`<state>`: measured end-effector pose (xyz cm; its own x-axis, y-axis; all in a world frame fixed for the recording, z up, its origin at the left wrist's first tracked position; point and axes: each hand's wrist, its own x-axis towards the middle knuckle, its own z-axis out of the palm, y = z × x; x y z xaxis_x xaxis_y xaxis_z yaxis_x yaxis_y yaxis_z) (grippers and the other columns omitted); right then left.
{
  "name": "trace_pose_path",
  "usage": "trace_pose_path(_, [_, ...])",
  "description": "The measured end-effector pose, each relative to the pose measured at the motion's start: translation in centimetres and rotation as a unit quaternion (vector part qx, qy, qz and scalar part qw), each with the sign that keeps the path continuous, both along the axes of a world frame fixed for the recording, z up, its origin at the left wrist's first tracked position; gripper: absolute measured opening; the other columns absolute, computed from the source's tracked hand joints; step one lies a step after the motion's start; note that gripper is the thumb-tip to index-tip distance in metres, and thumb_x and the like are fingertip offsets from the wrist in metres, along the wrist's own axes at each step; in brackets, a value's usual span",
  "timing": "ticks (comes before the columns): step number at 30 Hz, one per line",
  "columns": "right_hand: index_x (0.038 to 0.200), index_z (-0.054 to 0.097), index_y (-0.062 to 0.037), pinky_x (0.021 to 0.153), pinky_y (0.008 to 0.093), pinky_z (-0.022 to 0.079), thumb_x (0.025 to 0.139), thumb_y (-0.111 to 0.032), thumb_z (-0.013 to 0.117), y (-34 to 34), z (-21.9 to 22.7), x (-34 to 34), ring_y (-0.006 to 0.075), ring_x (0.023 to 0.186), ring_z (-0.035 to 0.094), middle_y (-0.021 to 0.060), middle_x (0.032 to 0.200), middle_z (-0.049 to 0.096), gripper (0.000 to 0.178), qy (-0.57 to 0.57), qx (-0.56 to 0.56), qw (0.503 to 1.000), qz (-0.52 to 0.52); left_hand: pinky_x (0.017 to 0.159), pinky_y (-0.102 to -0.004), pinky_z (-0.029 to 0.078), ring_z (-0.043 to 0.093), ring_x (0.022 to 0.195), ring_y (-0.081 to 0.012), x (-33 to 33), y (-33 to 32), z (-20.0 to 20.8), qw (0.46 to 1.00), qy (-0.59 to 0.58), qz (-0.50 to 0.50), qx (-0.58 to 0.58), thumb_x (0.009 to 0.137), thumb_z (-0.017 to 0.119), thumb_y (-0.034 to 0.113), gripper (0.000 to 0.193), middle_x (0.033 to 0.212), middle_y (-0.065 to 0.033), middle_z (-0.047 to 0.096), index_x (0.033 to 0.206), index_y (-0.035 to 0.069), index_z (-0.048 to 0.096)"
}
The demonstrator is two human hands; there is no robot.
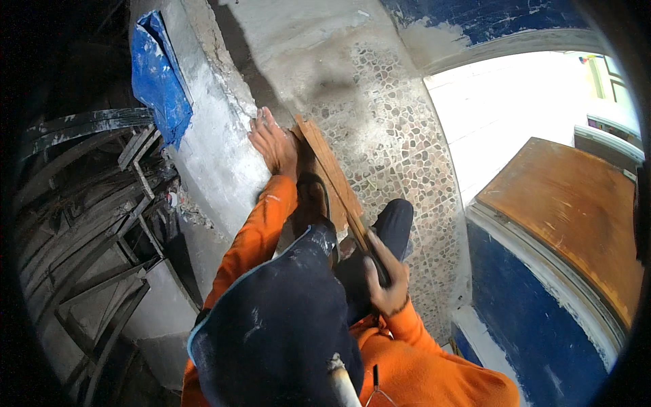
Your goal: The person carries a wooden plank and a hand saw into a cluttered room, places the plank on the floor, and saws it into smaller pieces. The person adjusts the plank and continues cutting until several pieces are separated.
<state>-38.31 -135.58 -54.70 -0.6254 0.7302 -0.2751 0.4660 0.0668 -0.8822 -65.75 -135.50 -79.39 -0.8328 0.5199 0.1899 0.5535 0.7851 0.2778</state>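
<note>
A narrow wooden plank point(336, 178) lies slanted across the pebble floor, its far end against a rough concrete ledge point(217, 156). My left hand point(272, 144) rests flat on the ledge, fingers spread, beside the plank's far end. My right hand point(384, 283) is closed around the dark handle of a tool point(377, 263) at the plank's near end; the rest of the tool is hidden. A sandalled foot point(313, 198) presses on the plank's middle. Both sleeves are orange.
A blue tarp point(160, 76) hangs on the ledge at upper left. Stacked metal frames point(88, 210) fill the left side. A blue cabinet with a brown wooden top point(573, 210) stands to the right. Behind it is a bright white tiled area point(515, 112).
</note>
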Motion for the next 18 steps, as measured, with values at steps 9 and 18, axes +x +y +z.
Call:
trace_pose_path(9, [0.131,0.058,0.0005,0.084,0.0319,0.053,0.087,-0.003,0.060,2.3,-3.8,-3.9,0.0289,0.099,0.071,0.0269,0.109,0.068,0.044,0.005,-0.066,0.997,-0.026,0.116,-0.0588,0.020,0.025,0.142,-0.0399,0.2,1.1,0.5,1.000,-0.022,-0.016,0.015,0.090,0.060,0.012,0.074,0.151,-0.0145,0.029,0.153,0.008,0.021])
trace_pose_path(18, [0.129,0.060,0.0002,0.072,0.0317,0.054,0.088,-0.006,0.062,2.0,-4.4,-3.8,0.0220,0.080,0.073,0.0216,0.087,0.071,0.042,-0.009,-0.021,0.999,-0.045,0.117,-0.0594,0.016,0.023,0.142,-0.0408,-0.5,0.6,-0.2,0.999,0.027,-0.024,0.003,0.091,0.062,0.022,0.077,0.150,-0.0159,0.030,0.153,0.008,0.020])
